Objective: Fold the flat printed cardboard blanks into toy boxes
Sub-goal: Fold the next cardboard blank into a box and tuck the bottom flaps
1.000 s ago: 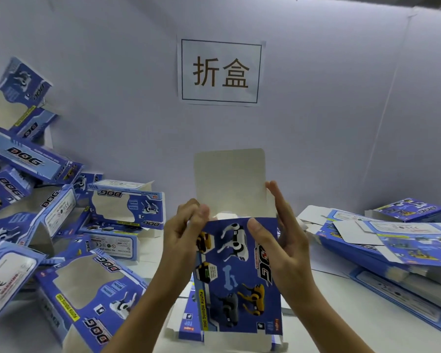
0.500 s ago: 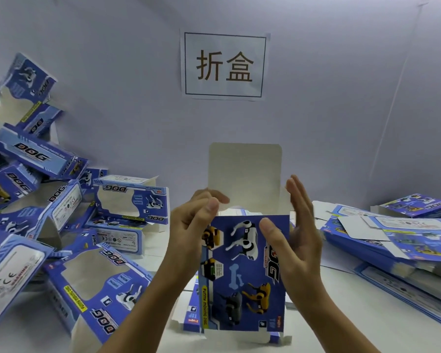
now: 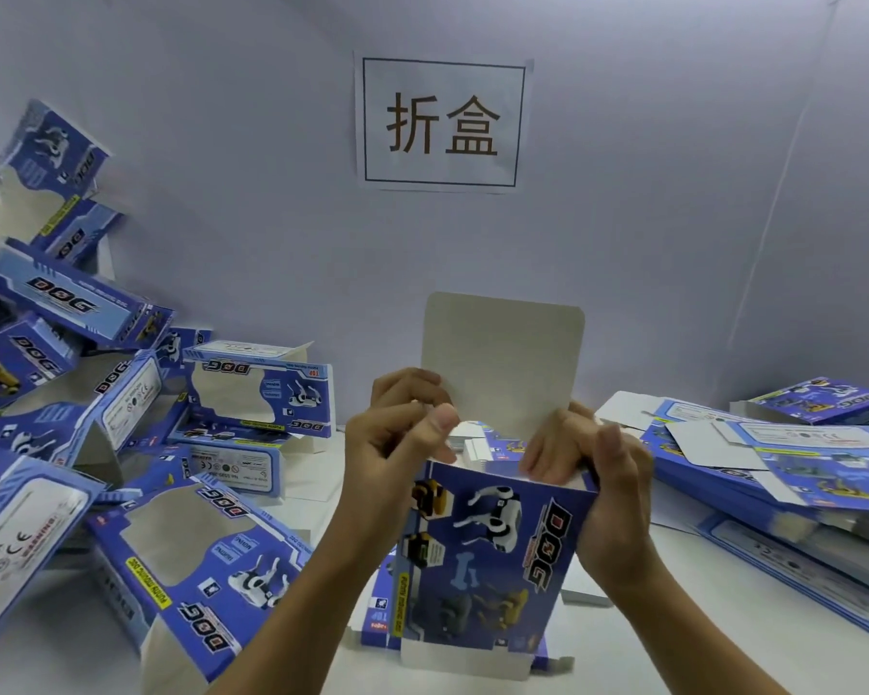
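Left hand (image 3: pixel 402 443): fingers curled at the box's top left corner, thumb pressed toward the forefinger; it pinches the upper edge there, beside the base of the lid flap.
Right hand (image 3: pixel 593 474): wrapped round the box's top right corner, palm against the right side, fingers bent inward over the open top onto a side flap.
Box (image 3: pixel 487 554): held upright between both hands above the table, blue printed face toward the camera, robot dogs and "DOG" lettering running sideways. Top open; bottom edge shows a plain white flap hanging down.
Lid flap (image 3: pixel 502 363): plain grey-white inside, rounded corners, standing straight up from the far edge of the box.
Table (image 3: pixel 673 644): white; the box's lower end hangs just over it, over another blue printed piece lying flat.
Folded boxes (image 3: pixel 181 559): a loose heap at left, many with window cut-outs, tilted and leaning on one another, reaching up against the wall.
Flat blanks (image 3: pixel 783 469): stacked at right, blue print up, some white flaps showing; well apart from the hands.
Sign (image 3: pixel 442 122): white sheet on the wall, framed, two Chinese characters, straight above the box.
Wall (image 3: pixel 222 193): pale grey-blue panels behind everything.
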